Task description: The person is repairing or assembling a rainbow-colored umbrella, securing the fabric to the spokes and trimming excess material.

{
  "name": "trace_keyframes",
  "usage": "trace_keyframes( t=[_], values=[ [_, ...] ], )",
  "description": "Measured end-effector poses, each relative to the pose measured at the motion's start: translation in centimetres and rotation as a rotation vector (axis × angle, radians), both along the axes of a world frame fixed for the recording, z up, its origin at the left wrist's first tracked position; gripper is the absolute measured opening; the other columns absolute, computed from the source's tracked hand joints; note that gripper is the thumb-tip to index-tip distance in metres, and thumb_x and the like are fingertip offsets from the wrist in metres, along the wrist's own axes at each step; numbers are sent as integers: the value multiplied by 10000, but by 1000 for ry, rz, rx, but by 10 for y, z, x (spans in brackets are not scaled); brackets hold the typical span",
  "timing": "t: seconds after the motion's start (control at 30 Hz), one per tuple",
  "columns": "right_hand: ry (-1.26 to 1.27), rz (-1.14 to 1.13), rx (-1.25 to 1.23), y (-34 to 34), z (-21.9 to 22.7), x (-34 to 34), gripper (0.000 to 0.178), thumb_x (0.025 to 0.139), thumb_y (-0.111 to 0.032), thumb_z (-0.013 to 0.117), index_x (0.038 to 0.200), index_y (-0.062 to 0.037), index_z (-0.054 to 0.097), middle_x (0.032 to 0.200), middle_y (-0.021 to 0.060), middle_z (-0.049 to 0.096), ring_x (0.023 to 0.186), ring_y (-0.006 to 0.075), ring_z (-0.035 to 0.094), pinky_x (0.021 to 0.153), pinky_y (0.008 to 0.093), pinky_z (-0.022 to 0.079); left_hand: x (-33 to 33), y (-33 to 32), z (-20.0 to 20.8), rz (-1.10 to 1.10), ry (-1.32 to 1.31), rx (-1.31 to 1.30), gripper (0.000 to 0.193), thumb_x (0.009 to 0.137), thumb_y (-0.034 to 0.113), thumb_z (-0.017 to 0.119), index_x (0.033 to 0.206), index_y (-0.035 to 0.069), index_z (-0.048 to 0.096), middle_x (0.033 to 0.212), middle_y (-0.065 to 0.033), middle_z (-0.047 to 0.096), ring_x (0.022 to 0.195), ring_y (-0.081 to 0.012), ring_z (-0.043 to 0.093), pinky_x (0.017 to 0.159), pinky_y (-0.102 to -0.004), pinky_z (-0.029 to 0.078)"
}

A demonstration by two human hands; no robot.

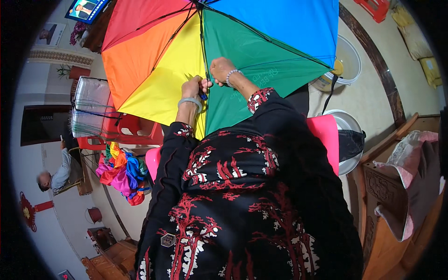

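Observation:
An open rainbow umbrella (266, 86) spreads across my lap, its underside and dark ribs facing me. Both hands meet over the thin rib (202, 42) along the seam where the yellow and green panels join. My left hand (192, 88), with a pale bangle at the wrist, is closed beside the rib on the yellow side. Something small and dark blue shows at its fingers, too small to name. Just above it on the green side, my right hand (221, 70), wearing a beaded bracelet, is curled closed; whatever its fingers pinch is hidden.
Colourful folded fabric (123, 172) lies heaped at the left, below red plastic stools (135, 130) and a clear-wrapped stack (91, 102). A white bucket (347, 60) and a metal basin (347, 119) stand at the right, near a wooden bench (387, 186). Another person (65, 170) sits far left.

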State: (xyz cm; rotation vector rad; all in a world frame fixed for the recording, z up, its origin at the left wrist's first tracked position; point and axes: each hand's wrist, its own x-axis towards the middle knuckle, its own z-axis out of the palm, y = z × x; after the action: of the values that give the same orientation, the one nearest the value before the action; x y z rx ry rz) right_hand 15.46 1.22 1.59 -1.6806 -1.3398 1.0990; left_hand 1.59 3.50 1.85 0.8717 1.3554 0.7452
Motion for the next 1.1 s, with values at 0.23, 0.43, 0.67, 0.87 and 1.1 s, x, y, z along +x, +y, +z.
trace_keyframes(
  t=[0.23,0.43,0.67,0.87,1.1],
  values=[
    [-64,35,-22,0,2,-1,189,777,-62,462,704,9,621,566,111,609,447,180,594,446,310,499,-2,3,-2,-26,41,-61,218,890,123,392,831,-50,510,679,-147,605,517,-173,551,425,-213,401],
    [-90,42,-13,1,3,-1,207,776,-48,469,664,17,631,574,123,614,474,196,608,467,325,512,-5,8,-3,-45,15,-84,167,871,103,416,843,-46,488,693,-113,592,567,-193,607,416,-226,421],
    [-77,22,-19,-2,6,-1,192,773,-52,474,697,25,633,577,128,614,482,202,612,473,326,514,-9,8,-4,-55,-3,-87,170,878,108,416,853,-45,487,694,-114,592,580,-193,608,420,-224,423],
    [-76,35,-22,-3,7,-1,190,771,-59,483,691,24,634,587,134,617,485,204,614,479,324,515,-10,8,-4,-88,4,-66,170,875,118,438,861,-37,505,688,-108,594,592,-185,609,429,-217,416],
    [-99,41,-25,0,4,0,180,765,-57,495,685,19,637,590,132,618,486,198,614,478,324,513,-9,9,-5,-127,4,-73,165,869,130,467,817,-14,530,669,-99,598,542,-157,573,436,-215,410]
  ],
)
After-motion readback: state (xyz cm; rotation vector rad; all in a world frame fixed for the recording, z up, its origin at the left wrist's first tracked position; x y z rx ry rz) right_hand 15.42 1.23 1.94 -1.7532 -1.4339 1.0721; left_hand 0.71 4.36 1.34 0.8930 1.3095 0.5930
